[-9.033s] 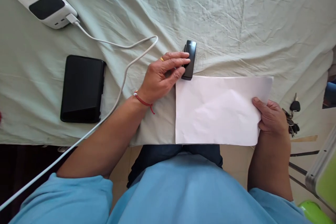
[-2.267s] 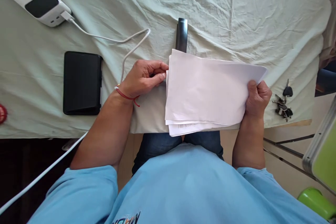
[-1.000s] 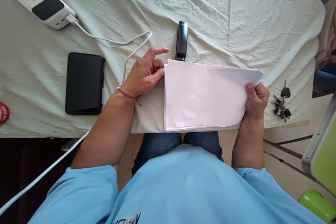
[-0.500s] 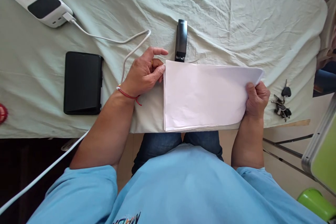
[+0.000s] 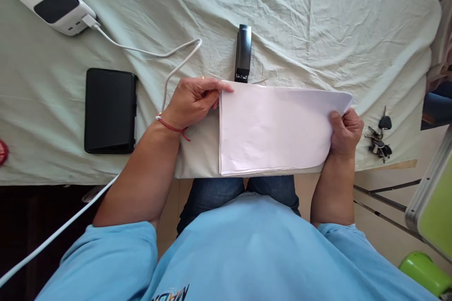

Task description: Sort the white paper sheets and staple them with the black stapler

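Both hands' grip clamps the paper stack (image 5: 271,127): left hand (image 5: 192,103) at its left edge, right hand (image 5: 346,131) at its right.

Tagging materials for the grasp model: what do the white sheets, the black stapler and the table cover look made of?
White stack of sheets: paper, matte, bending at the right hand's grip. Slim black stapler: probably glossy plastic; a metal tip shows. Pale green table cover: woven cloth, matte, heavily creased.

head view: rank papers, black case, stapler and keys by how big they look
1. papers
2. black case
3. stapler
4. keys
Stapler and keys look close in size, so their order is unsure.
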`<state>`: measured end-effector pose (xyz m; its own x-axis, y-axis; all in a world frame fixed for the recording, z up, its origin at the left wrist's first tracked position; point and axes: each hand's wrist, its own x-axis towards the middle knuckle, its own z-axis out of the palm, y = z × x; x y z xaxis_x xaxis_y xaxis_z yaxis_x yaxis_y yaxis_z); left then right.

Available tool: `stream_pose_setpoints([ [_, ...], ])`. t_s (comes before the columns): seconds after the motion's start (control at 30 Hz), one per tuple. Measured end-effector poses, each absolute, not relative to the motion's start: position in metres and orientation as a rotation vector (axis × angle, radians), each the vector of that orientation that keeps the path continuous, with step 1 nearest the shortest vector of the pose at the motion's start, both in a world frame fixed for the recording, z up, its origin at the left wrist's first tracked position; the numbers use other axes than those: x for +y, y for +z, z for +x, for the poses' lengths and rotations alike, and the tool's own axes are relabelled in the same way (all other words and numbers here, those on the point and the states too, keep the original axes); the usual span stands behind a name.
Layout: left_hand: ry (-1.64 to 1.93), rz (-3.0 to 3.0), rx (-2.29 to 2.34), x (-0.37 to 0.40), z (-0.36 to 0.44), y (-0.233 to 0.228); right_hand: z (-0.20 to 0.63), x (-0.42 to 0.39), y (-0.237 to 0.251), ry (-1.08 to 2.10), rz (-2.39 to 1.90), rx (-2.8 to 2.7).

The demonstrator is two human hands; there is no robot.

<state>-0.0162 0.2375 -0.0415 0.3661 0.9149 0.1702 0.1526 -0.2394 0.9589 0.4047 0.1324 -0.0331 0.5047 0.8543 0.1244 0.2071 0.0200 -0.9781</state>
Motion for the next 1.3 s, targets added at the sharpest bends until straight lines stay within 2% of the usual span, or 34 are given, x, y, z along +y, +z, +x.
stream_pose_setpoints([
  [0.5, 1.05, 1.575, 0.917, 0.236, -0.015, -0.043, 0.399, 0.133, -0.026, 0.689, -1.504, -0.925],
  [1.17, 0.901, 1.659, 1.062, 0.237, -0.018, -0.033, 0.398, 0.134, -0.026, 0.687, -1.507, -0.888],
  [1.3, 0.979, 1.664, 1.013, 0.236, -0.018, -0.031, 0.397, 0.134, -0.023, 0.696, -1.53, -0.885],
])
